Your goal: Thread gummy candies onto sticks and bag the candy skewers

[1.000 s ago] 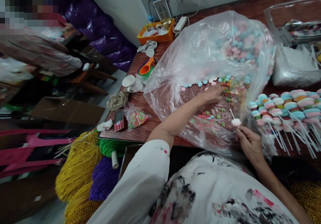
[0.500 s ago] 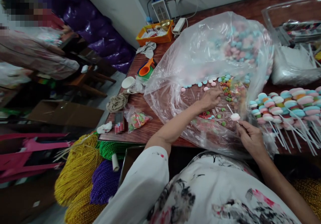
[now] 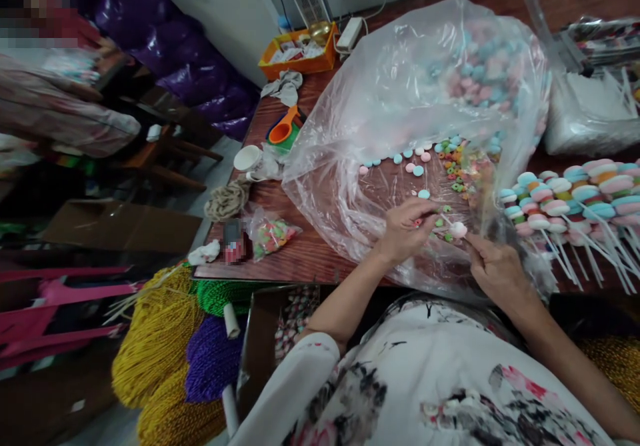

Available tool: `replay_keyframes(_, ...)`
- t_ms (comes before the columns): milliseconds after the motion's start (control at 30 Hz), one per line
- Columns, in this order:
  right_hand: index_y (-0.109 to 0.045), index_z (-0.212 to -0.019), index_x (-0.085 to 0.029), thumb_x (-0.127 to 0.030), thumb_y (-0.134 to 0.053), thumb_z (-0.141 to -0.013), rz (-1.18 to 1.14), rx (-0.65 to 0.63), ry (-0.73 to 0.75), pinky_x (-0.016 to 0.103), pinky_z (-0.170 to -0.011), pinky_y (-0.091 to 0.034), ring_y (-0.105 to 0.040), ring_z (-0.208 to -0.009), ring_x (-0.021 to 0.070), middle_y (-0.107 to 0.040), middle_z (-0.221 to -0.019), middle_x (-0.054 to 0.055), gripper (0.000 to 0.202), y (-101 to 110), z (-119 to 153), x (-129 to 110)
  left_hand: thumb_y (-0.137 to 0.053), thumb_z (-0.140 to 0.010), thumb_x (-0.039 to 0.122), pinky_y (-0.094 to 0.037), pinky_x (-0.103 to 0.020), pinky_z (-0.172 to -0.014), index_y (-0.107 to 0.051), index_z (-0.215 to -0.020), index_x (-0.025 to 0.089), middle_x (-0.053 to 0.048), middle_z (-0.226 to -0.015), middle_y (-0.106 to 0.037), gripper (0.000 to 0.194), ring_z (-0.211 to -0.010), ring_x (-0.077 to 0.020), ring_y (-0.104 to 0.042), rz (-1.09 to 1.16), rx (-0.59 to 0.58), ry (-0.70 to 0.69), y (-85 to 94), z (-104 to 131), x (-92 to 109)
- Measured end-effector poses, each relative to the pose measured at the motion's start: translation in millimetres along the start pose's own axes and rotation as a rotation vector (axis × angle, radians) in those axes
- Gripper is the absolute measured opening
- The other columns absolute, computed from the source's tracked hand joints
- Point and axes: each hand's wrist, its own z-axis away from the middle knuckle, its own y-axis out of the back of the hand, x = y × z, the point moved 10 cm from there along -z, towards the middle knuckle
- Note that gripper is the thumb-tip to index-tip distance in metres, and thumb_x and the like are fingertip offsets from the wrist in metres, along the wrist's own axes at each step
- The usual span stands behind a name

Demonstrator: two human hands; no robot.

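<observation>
My right hand [image 3: 500,269] is closed on a thin white stick near its lower end. A pale, rounded disc [image 3: 458,230] is threaded on the stick beside my fingertips, and the stick's free end points up and left. My left hand [image 3: 410,229] has its fingers pinched together by that free end; what they hold, if anything, is too small to make out. Around my hands, green rings [image 3: 456,187], orange and red rings, and blue and pink discs [image 3: 418,171] lie on a clear plastic bag [image 3: 385,113] spread over the table.
Right of the bag lies a pile of threaded disc sticks [image 3: 585,193]. Behind it stands a clear plastic box [image 3: 575,126]. An orange scoop [image 3: 283,126], a white cup [image 3: 247,158] and a small candy-coloured bag [image 3: 273,233] sit leftward. Another person [image 3: 65,99] is at far left.
My left hand has come back toward me from the rings and discs, reaching the stick's free end. My right hand has shifted slightly, still holding the stick. The view has tilted a little.
</observation>
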Motion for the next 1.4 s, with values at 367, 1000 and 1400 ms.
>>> replay_keyframes(367,-0.073,-0.108,-0.018,-0.030,-0.051,-0.092,-0.381,0.083,-0.074,0.023,-0.052,-0.043,-0.050,-0.048,0.0108,-0.057,-0.056,-0.003,0.030,-9.9,5.9,-6.4,-0.083,-0.069,0.040,-0.052,-0.020,-0.055,-0.070,-0.108,0.017,0.000,-0.078,-0.066,0.047,-0.061,-0.0085,-0.062,0.623,-0.006,0.595,-28.7,25.8,-50.0)
replay_keyframes(1000,-0.072,-0.100,-0.017,-0.028,-0.054,-0.090,-0.542,0.074,-0.201,0.022,-0.049,-0.038,-0.044,-0.048,0.0095,-0.050,-0.056,-0.005,0.024,-7.3,0.8,17.3,-0.063,-0.087,0.045,-0.053,-0.029,-0.077,-0.076,-0.090,0.016,-0.008,-0.088,-0.071,0.032,-0.084,-0.0168,-0.066,0.219,-0.572,0.343,-47.6,-25.3,-49.6)
replay_keyframes(1400,-0.074,-0.102,-0.015,-0.027,-0.058,-0.090,-0.469,0.120,-0.086,0.019,-0.050,-0.044,-0.054,-0.050,0.0087,-0.064,-0.063,-0.002,0.023,-5.9,-3.9,17.6,-0.056,-0.087,0.020,-0.045,-0.040,-0.099,-0.072,-0.101,0.015,-0.009,-0.105,-0.069,0.022,-0.101,-0.0207,-0.062,-0.286,-0.357,0.329,-9.7,-107.4,-141.8)
